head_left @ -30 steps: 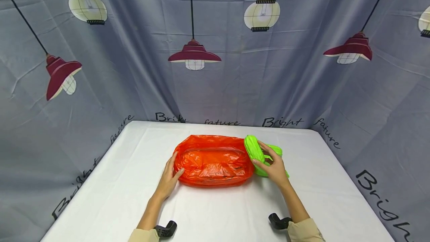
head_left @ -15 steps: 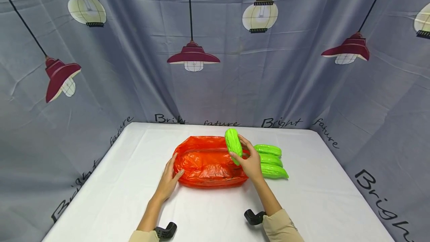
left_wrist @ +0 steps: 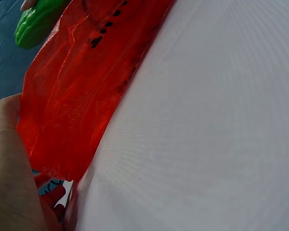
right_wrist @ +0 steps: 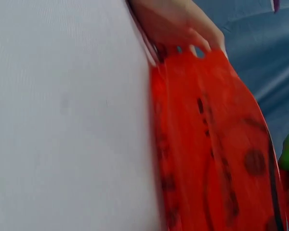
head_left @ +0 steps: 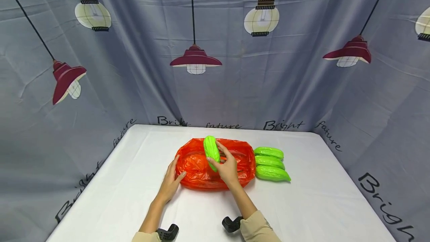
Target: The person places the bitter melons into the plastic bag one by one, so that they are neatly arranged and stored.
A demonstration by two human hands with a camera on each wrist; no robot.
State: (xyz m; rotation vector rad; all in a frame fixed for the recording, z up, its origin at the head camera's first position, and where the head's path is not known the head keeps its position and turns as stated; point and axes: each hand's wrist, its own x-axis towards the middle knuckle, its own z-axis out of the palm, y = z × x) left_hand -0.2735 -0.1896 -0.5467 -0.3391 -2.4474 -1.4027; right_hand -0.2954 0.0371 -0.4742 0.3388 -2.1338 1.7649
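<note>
A red plastic bag [head_left: 193, 165] lies on the white table with its mouth spread wide. My left hand [head_left: 169, 182] holds the bag's left end, thumb at the near rim; in the left wrist view some fingers show beyond the red film [left_wrist: 72, 106]. Over the bag's mouth, my right hand [head_left: 229, 169] grips a bright green bitter melon [head_left: 211, 149] between thumb and fingers, the melon tilted nearly upright. Its ridged, bumpy end [left_wrist: 38, 24] shows in the left wrist view. Three more bitter melons [head_left: 270, 162] lie in a row just right of the bag.
The white tabletop [head_left: 302, 204] extends on all sides of the bag. Grey-blue curtains [head_left: 215, 96] printed with lamps and lettering hang behind and beside it. A black wrist camera [head_left: 231, 224] sits on each wrist, close above the cloth.
My right hand has lifted one bitter melon from the group at the right and carried it left over the bag. The left hand has stayed at the bag's left end.
</note>
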